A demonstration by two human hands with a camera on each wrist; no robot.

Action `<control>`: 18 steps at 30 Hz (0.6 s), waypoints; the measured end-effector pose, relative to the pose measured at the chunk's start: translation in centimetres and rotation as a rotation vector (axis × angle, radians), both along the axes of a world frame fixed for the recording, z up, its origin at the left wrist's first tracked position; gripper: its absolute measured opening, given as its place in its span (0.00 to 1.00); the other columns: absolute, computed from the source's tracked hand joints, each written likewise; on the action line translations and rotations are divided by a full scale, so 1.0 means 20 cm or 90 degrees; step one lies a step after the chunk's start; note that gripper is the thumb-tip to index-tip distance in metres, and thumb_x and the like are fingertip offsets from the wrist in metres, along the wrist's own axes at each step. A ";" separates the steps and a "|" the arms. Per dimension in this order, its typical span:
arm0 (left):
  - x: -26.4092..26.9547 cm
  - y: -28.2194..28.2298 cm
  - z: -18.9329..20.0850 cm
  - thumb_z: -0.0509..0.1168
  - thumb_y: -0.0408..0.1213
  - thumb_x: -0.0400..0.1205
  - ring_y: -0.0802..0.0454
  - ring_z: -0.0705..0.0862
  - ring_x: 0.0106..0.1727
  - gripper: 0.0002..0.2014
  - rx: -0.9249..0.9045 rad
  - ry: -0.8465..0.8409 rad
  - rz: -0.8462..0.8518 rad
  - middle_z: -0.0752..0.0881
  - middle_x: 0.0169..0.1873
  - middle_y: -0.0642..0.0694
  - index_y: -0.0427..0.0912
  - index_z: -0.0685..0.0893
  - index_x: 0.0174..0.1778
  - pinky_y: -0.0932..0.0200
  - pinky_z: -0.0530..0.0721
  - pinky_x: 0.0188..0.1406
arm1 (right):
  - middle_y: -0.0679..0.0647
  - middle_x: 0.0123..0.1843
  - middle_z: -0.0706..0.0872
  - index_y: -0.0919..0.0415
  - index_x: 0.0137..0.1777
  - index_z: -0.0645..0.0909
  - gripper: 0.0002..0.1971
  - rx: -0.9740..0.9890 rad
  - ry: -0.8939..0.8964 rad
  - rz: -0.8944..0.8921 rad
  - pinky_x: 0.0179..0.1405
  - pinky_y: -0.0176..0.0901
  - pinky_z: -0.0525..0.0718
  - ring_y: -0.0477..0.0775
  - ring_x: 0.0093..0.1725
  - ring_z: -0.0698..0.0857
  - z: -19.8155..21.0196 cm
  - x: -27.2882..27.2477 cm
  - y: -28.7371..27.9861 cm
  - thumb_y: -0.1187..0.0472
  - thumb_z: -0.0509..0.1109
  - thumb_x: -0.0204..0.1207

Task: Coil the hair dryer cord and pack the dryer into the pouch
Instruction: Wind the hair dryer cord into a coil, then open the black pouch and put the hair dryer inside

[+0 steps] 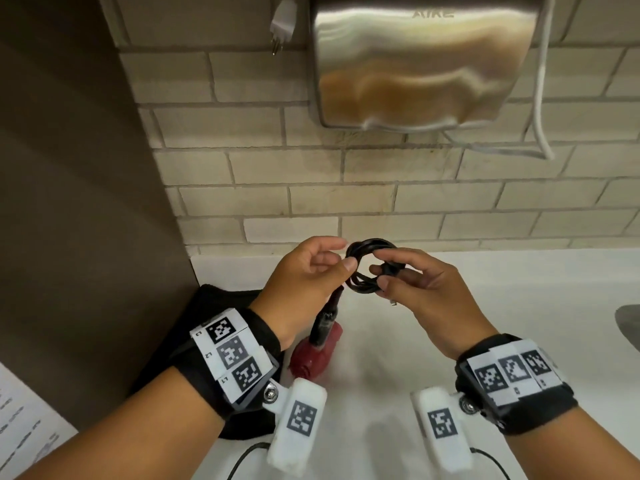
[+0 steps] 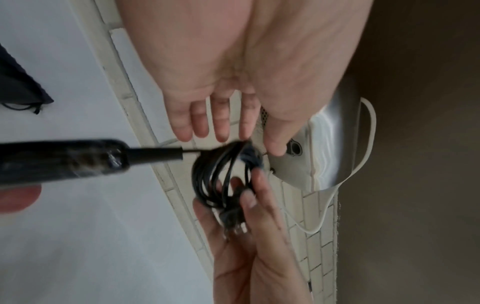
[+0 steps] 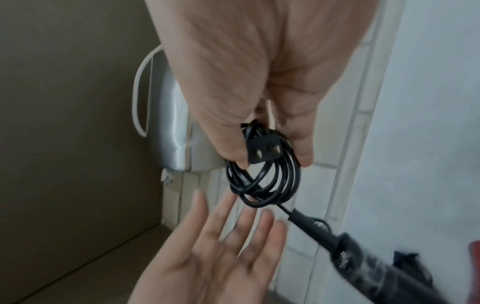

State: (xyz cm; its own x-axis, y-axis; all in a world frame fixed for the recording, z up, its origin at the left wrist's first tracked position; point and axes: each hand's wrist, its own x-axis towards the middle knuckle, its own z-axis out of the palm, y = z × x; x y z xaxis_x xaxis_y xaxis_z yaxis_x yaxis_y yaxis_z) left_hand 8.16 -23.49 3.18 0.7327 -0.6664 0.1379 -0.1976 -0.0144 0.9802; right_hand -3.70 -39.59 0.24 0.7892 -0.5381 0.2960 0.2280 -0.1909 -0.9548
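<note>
coiled cord (image 1: 367, 268) was pinched with its plug (image 3: 263, 151) by right hand (image 1: 426, 289); left hand (image 1: 304, 271) was slack, empty; loops best kept tight before the pouch (image 1: 207, 306) at the counter's left edge.

Right hand (image 3: 246, 86): thumb and fingers pinching coiled black cord (image 3: 265, 176), plug (image 3: 265, 151) prongs facing camera. Cord runs to dryer handle (image 3: 363, 265), lower right. Left hand (image 3: 207, 253): fingers extended, just beside coil. Steel wall dryer (image 3: 171, 127) behind.
</note>
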 end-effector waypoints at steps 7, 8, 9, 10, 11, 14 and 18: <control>0.04 0.17 -0.22 0.69 0.38 0.82 0.48 0.86 0.60 0.11 0.104 0.020 0.053 0.87 0.55 0.43 0.52 0.86 0.60 0.44 0.83 0.69 | 0.57 0.52 0.86 0.63 0.59 0.88 0.14 0.152 0.046 -0.179 0.58 0.60 0.88 0.57 0.43 0.91 -0.27 -0.20 -0.38 0.75 0.74 0.76; 0.04 0.19 -0.25 0.69 0.37 0.83 0.46 0.86 0.61 0.10 0.115 0.032 0.065 0.87 0.55 0.42 0.51 0.86 0.59 0.42 0.82 0.70 | 0.58 0.52 0.85 0.63 0.59 0.88 0.14 0.148 0.068 -0.204 0.58 0.58 0.88 0.57 0.42 0.90 -0.31 -0.23 -0.41 0.74 0.75 0.76; 0.04 0.21 -0.29 0.68 0.35 0.83 0.44 0.86 0.61 0.10 0.122 0.045 0.075 0.87 0.55 0.41 0.49 0.86 0.59 0.41 0.81 0.71 | 0.59 0.51 0.85 0.61 0.59 0.88 0.14 0.135 0.099 -0.226 0.56 0.56 0.88 0.58 0.42 0.89 -0.36 -0.25 -0.44 0.73 0.76 0.76; 0.03 0.23 -0.31 0.68 0.34 0.83 0.43 0.86 0.62 0.10 0.129 0.056 0.081 0.87 0.55 0.40 0.48 0.85 0.59 0.40 0.81 0.71 | 0.59 0.50 0.86 0.60 0.58 0.88 0.14 0.113 0.138 -0.242 0.53 0.54 0.88 0.59 0.44 0.88 -0.41 -0.28 -0.47 0.71 0.77 0.75; 0.03 0.25 -0.33 0.67 0.34 0.84 0.43 0.85 0.62 0.10 0.136 0.065 0.083 0.87 0.55 0.40 0.47 0.85 0.60 0.41 0.81 0.71 | 0.58 0.49 0.88 0.58 0.58 0.89 0.14 0.089 0.179 -0.253 0.51 0.51 0.87 0.60 0.46 0.88 -0.46 -0.31 -0.48 0.69 0.78 0.74; 0.02 0.32 -0.37 0.67 0.35 0.84 0.48 0.85 0.62 0.10 0.157 0.078 0.085 0.86 0.56 0.43 0.48 0.84 0.61 0.42 0.81 0.71 | 0.53 0.50 0.92 0.55 0.59 0.89 0.14 0.041 0.275 -0.262 0.50 0.41 0.84 0.56 0.51 0.90 -0.58 -0.37 -0.49 0.63 0.80 0.74; 0.04 0.40 -0.40 0.67 0.38 0.84 0.49 0.84 0.63 0.11 0.199 0.071 0.108 0.84 0.61 0.44 0.52 0.83 0.61 0.43 0.82 0.71 | 0.56 0.57 0.93 0.57 0.60 0.90 0.11 0.038 0.349 -0.262 0.53 0.41 0.81 0.54 0.57 0.89 -0.63 -0.41 -0.55 0.57 0.73 0.81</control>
